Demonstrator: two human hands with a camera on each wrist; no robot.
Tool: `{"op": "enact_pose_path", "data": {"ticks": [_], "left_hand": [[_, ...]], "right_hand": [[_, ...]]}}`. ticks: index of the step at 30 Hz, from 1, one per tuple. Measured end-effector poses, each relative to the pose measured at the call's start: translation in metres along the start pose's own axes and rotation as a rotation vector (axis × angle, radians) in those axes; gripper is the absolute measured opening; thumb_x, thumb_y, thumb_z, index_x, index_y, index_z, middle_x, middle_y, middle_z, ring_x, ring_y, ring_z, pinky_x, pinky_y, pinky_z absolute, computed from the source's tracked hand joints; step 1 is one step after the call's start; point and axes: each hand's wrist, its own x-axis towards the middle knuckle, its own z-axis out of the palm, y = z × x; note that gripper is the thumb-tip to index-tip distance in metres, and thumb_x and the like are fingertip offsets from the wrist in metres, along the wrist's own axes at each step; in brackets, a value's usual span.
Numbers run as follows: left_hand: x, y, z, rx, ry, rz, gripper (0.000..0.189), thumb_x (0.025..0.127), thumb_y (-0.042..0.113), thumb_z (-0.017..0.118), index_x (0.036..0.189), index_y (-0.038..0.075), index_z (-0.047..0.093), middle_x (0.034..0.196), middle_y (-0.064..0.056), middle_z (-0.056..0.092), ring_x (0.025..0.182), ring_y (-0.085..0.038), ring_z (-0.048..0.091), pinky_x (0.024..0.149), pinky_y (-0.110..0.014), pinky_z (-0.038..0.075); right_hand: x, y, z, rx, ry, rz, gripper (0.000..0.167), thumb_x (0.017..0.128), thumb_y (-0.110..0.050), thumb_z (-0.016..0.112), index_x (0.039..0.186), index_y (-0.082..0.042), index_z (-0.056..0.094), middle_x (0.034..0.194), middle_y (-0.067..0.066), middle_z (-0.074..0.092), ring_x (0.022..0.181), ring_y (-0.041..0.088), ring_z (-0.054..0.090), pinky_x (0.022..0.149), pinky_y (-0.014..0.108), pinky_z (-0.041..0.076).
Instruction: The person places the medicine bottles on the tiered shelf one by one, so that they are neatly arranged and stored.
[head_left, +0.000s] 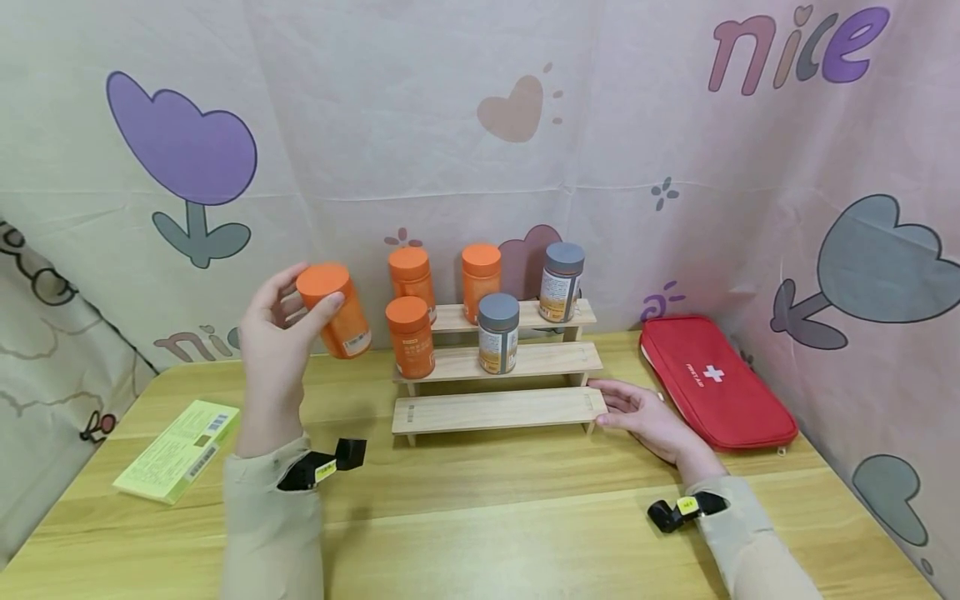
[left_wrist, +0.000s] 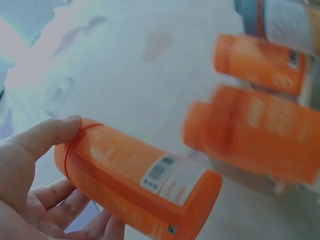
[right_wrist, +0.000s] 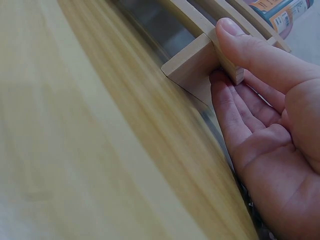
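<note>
My left hand [head_left: 279, 342] grips an orange bottle [head_left: 348, 327] near its cap, with the thumb on one side and fingers on the other. The bottle is tilted in the air, left of a three-step wooden rack [head_left: 498, 410]. My right hand [head_left: 645, 417] pinches the right end of the rack's lowest step, thumb above and fingers below in the right wrist view. On the top step stand two orange bottles [head_left: 482, 283] and a grey-capped bottle [head_left: 560, 283]. The middle step bears another orange bottle [head_left: 410, 337] and another grey-capped bottle [head_left: 498, 333].
A red first-aid pouch [head_left: 716, 383] lies right of the rack, close to my right hand. At the left, a flat yellow-green box [head_left: 177, 452] lies on the wooden table [head_left: 480, 533]. A patterned cloth [head_left: 360, 100] hangs behind the table.
</note>
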Motion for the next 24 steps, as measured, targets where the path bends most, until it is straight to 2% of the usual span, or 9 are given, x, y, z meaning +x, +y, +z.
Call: {"op": "enact_pose_path", "data": {"ticks": [5, 11, 18, 24], "left_hand": [[-0.014, 0.016, 0.009, -0.034, -0.131, 0.052, 0.053, 0.080, 0.010, 0.078, 0.129, 0.011, 0.060, 0.118, -0.008, 0.062, 0.100, -0.021, 0.059, 0.083, -0.021, 0.050], [-0.026, 0.019, 0.027, -0.018, -0.276, 0.106, 0.049, 0.084, 0.007, 0.074, 0.130, 0.008, 0.058, 0.116, -0.007, 0.062, 0.101, -0.023, 0.057, 0.085, -0.024, 0.048], [-0.043, 0.013, 0.058, 0.056, -0.414, 0.135, 0.053, 0.081, 0.006, 0.076, 0.130, 0.010, 0.058, 0.116, -0.005, 0.061, 0.101, -0.023, 0.057, 0.084, -0.028, 0.049], [-0.063, 0.009, 0.095, 0.064, -0.555, 0.156, 0.052, 0.078, 0.011, 0.081, 0.126, 0.013, 0.061, 0.116, 0.000, 0.061, 0.098, -0.020, 0.060, 0.082, -0.038, 0.051]], "right_hand": [[0.000, 0.000, -0.001, 0.003, -0.008, -0.008, 0.065, 0.085, -0.004, 0.070, 0.141, 0.006, 0.039, 0.139, 0.027, 0.042, 0.117, 0.012, 0.052, 0.092, 0.024, 0.047], [0.000, 0.001, 0.000, 0.001, -0.011, -0.024, 0.062, 0.086, -0.001, 0.069, 0.140, 0.008, 0.039, 0.138, 0.027, 0.043, 0.116, 0.012, 0.053, 0.091, 0.025, 0.048], [0.002, 0.002, 0.001, 0.018, -0.019, -0.021, 0.063, 0.085, -0.002, 0.069, 0.140, 0.008, 0.039, 0.141, 0.028, 0.040, 0.119, 0.016, 0.051, 0.093, 0.025, 0.047], [0.002, 0.003, -0.001, 0.016, -0.013, -0.020, 0.063, 0.085, -0.001, 0.070, 0.140, 0.007, 0.040, 0.140, 0.028, 0.041, 0.121, 0.019, 0.050, 0.093, 0.025, 0.047]]}}
